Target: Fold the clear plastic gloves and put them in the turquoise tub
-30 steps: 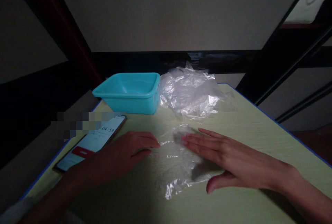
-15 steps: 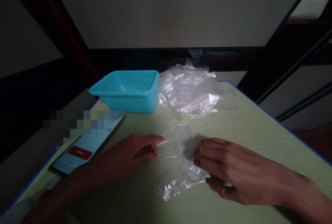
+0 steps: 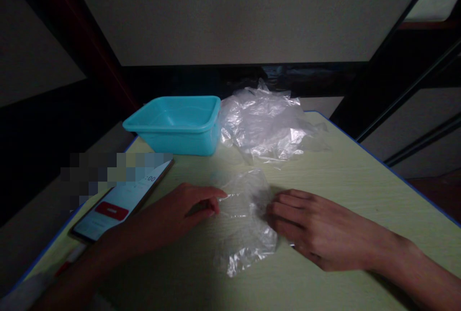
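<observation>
A clear, crinkled plastic bag (image 3: 248,219) lies flat on the table between my hands. My left hand (image 3: 190,205) rests at the bag's left edge. Its index finger stretches onto the plastic, with the thumb apart below and the other fingers curled. On the right side, the fingers of my right hand (image 3: 306,227) are bent together over the bag's edge. A shiny bit of plastic shows beside the right thumb, which is mostly hidden under the hand.
A turquoise plastic basin (image 3: 176,140) stands at the back left. Beside it lies a heap of crumpled clear plastic bags (image 3: 264,126). A phone (image 3: 126,205) with a lit screen lies left of my left arm. The pale table (image 3: 360,195) has a blue edge.
My right hand has shifted slightly up and left, and its thumb has closed toward the fingers. The bag's right edge has drawn in under it. My left hand stays almost still.
</observation>
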{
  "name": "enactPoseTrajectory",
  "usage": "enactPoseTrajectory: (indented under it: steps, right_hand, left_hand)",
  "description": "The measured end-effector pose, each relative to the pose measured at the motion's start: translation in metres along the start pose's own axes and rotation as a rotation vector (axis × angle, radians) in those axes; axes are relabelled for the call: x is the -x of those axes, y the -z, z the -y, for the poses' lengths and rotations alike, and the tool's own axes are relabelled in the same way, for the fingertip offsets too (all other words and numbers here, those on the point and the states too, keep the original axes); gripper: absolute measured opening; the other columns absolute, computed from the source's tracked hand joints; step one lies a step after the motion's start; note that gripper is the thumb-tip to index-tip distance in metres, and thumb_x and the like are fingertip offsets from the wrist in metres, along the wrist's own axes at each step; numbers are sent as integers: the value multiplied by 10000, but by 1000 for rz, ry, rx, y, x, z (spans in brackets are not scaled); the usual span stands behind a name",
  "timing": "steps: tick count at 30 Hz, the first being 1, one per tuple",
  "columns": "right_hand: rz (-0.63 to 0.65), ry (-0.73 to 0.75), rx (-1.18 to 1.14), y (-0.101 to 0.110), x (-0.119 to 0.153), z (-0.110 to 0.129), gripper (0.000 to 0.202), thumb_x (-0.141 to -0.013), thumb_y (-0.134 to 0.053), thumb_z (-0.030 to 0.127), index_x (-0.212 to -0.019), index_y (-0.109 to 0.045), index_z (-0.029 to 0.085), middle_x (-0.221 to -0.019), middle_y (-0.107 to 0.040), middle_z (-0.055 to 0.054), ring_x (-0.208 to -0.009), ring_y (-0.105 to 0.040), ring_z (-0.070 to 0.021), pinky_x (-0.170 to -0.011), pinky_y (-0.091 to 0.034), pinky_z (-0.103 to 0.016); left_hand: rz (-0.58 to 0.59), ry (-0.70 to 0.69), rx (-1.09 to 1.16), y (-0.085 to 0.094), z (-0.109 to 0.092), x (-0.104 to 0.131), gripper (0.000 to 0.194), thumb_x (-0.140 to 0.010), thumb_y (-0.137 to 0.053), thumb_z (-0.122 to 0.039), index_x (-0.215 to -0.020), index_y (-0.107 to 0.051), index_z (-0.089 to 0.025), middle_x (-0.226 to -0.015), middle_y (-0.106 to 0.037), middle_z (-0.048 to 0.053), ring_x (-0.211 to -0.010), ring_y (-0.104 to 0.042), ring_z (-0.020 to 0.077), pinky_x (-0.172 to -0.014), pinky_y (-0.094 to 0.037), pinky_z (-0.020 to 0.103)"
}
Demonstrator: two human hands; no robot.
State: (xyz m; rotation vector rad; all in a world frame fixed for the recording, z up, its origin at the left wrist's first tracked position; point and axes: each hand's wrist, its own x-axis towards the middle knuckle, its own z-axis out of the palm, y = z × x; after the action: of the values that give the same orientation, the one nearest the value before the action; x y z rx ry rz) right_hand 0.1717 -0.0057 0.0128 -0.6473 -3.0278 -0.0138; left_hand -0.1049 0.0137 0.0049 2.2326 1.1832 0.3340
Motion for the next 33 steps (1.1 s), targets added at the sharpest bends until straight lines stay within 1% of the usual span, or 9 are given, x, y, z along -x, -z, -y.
enactPoseTrajectory:
  steps: [3, 6, 8, 13, 20, 26, 29, 31, 33]
  right_hand:
    - [-85, 35, 42, -2, -1, -8, 251, -894, -394, 171, -843, -638, 139, -870, -616, -79, -814, -533, -205, -750, -467, -356]
    - [-160, 45, 77, -5, -1, -14, 356, -943, -312, 162, -877, -660, 138, -902, -646, -85, -836, -560, -179, -777, -475, -343]
    - [-185, 57, 92, -7, 0, -17, 387, -959, -284, 165, -911, -667, 136, -914, -662, -81, -834, -577, -167, -773, -488, -333]
    - [-224, 97, 109, -8, -1, -21, 405, -961, -275, 134, -914, -676, 109, -942, -683, -76, -834, -605, -172, -757, -516, -327]
    - [-208, 99, 48, -6, 2, -23, 356, -952, -308, 126, -966, -662, 93, -980, -689, -71, -877, -627, -184, -826, -511, -340]
    - [-231, 79, -20, -2, 3, -19, 370, -952, -323, 151, -885, -684, 113, -920, -705, -60, -834, -642, -175, -871, -488, -332]
    - [-240, 81, -48, -1, 3, -20, 378, -950, -323, 154, -863, -689, 120, -893, -707, -57, -818, -642, -163, -909, -464, -319]
    - [-241, 85, -78, -1, 4, -21, 378, -948, -328, 162, -841, -688, 122, -876, -706, -61, -802, -640, -161, -905, -463, -318]
    - [-235, 80, -117, -1, 4, -22, 374, -945, -332, 163, -826, -685, 126, -858, -704, -66, -795, -638, -162, -889, -468, -322]
  left_hand:
    - [2, -20, -2, 0, -2, 0, 234, -862, -505, -283, -1062, -622, -254, -933, -684, -24, -897, -622, 184, -833, -461, 286]
    - [-27, -9, -19, -1, -3, 1, 206, -862, -503, -272, -1020, -635, -269, -957, -683, -45, -926, -618, 177, -845, -456, 268]
    - [-46, 1, -31, -1, -3, 2, 212, -859, -509, -281, -1033, -629, -276, -991, -679, -49, -951, -612, 176, -852, -455, 270]
    - [-45, 3, -28, 1, -1, 1, 195, -843, -516, -281, -985, -648, -257, -961, -690, -34, -913, -625, 184, -820, -473, 271]
    - [-23, 0, -25, 5, 1, 1, 166, -840, -515, -296, -886, -669, -255, -955, -693, -14, -907, -619, 186, -836, -464, 284]
    - [79, -17, 18, 9, -8, 1, 174, -848, -504, -281, -871, -673, -242, -952, -693, -28, -912, -610, 175, -828, -446, 270]
    - [110, -29, 81, 12, -11, -1, 163, -831, -524, -278, -823, -678, -226, -914, -703, -23, -861, -622, 169, -797, -448, 247]
    - [119, -9, 117, 14, -11, -2, 163, -822, -531, -275, -800, -679, -211, -901, -707, -15, -843, -631, 169, -781, -446, 238]
    - [132, 50, 150, 16, -9, -3, 159, -817, -538, -282, -831, -672, -198, -885, -713, -6, -837, -643, 178, -764, -449, 241]
